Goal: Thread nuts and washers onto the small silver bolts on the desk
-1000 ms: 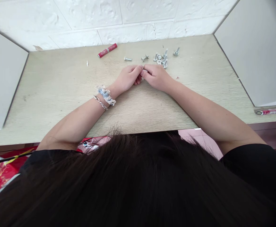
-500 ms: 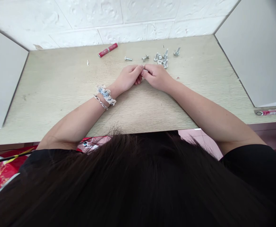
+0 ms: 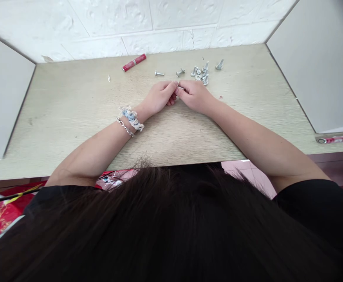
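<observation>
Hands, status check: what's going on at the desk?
Left hand and right hand pinch one small metal piece together. Loose bolts just beyond. Nothing between.

Probably a small assembly workstation: a partitioned wooden desk (image 3: pixel 71 113) against white brick, with loose bolts (image 3: pixel 202 72).

Bright even daylight, soft faint shadows, no glare; sharp centre, wide-angle bending at edges, dark hair (image 3: pixel 171 223) blurs the bottom, top-right corner vignetted.
</observation>
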Action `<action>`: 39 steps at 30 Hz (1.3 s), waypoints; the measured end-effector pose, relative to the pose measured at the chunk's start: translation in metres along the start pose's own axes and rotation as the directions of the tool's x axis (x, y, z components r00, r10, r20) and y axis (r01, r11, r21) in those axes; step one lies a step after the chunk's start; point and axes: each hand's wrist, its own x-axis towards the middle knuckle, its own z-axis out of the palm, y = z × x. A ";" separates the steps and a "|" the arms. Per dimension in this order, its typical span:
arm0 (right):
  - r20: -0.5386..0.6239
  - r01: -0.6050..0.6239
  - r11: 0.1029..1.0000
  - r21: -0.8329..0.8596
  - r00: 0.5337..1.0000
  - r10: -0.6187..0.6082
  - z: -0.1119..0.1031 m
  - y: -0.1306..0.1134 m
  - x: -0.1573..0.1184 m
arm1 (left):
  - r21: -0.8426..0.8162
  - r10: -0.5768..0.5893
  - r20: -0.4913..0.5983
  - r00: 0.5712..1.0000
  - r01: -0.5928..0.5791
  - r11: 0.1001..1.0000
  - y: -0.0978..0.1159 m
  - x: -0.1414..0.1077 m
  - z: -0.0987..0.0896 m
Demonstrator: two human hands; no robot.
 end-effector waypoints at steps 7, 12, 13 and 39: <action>0.004 -0.014 1.000 0.004 1.000 0.014 0.000 -0.002 0.000 | 0.008 0.012 -0.004 1.000 -0.012 1.000 -0.001 0.000 0.000; -0.026 -0.041 0.999 -0.026 0.999 0.040 0.002 -0.002 0.000 | 0.049 0.009 -0.033 0.999 -0.007 0.999 -0.002 0.001 0.001; -0.037 -0.046 0.998 -0.030 0.998 0.045 0.002 -0.001 0.000 | 0.051 0.007 -0.036 0.999 -0.005 0.999 -0.003 0.001 0.001; -0.065 -0.008 1.000 -0.021 0.998 0.007 0.003 0.001 -0.001 | -0.041 -0.070 -0.006 0.998 0.069 0.997 -0.001 -0.001 0.002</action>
